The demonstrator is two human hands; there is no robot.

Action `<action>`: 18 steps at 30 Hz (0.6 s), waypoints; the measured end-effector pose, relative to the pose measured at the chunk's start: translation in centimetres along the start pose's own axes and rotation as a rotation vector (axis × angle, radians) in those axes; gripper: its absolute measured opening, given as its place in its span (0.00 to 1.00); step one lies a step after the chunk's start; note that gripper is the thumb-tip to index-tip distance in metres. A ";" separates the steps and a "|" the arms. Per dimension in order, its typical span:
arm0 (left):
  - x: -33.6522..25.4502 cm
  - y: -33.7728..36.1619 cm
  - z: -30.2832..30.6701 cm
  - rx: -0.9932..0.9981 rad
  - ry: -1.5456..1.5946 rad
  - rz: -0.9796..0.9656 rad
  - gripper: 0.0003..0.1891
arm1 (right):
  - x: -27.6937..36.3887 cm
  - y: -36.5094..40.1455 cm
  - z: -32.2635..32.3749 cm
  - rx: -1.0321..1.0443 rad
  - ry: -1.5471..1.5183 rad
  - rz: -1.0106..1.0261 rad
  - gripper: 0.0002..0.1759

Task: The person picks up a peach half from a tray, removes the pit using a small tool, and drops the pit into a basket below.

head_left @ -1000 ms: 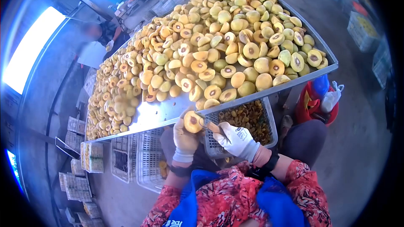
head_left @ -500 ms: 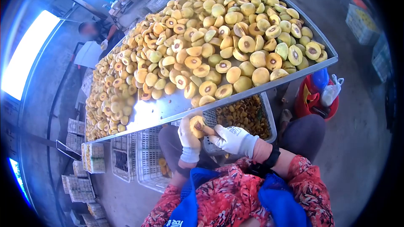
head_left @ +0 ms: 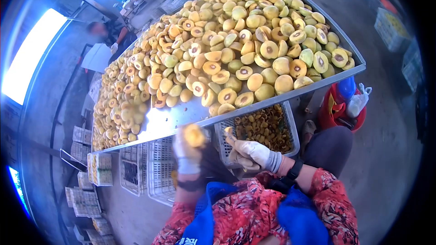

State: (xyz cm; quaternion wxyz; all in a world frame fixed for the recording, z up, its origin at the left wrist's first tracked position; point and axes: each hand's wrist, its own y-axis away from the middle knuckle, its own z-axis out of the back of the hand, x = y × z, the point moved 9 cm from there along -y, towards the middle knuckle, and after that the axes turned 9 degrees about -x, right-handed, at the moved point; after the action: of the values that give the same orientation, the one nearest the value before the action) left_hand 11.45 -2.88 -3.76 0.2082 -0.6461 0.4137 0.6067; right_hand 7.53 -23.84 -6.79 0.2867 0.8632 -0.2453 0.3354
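My left hand, in a white glove and smeared by motion, holds a yellow peach half just below the metal table's front edge. My right hand, gloved in white with soiled fingers, is closed around a short brownish tool. Something yellow shows at the tool's upper tip. The hands are apart. Below and behind my right hand stands a plastic crate holding brownish-yellow pieces. Many halved peaches are heaped on the metal table, some with their cut faces and brown centres up.
White plastic crates stand under the table to the left, with more crates stacked beyond. At right is a red bucket with a blue object and a plastic bag. A co-worker is at the far left.
My left hand has moved left with the peach half, away from the tool. My right hand has stayed near its place, and the tool now points upward, clear of the fruit.
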 end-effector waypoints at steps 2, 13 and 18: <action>-7.0 -0.9 4.5 -0.215 -0.454 -0.498 0.17 | -0.8 0.1 1.4 -0.111 -0.035 -0.086 0.36; -1.1 -7.8 -7.5 0.277 -1.232 -0.616 0.29 | -0.1 -0.2 4.3 -0.449 0.010 0.012 0.35; 5.7 -20.5 -4.3 0.003 -1.241 -0.318 0.23 | 0.2 -0.2 4.8 -0.475 -0.068 0.009 0.32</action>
State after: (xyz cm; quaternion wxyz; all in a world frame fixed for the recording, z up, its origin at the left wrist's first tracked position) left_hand 29.80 3.89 -13.18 0.4971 -0.2281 0.1163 0.8291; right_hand 9.87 -26.90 -9.67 0.4717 0.7812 -0.3308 0.2406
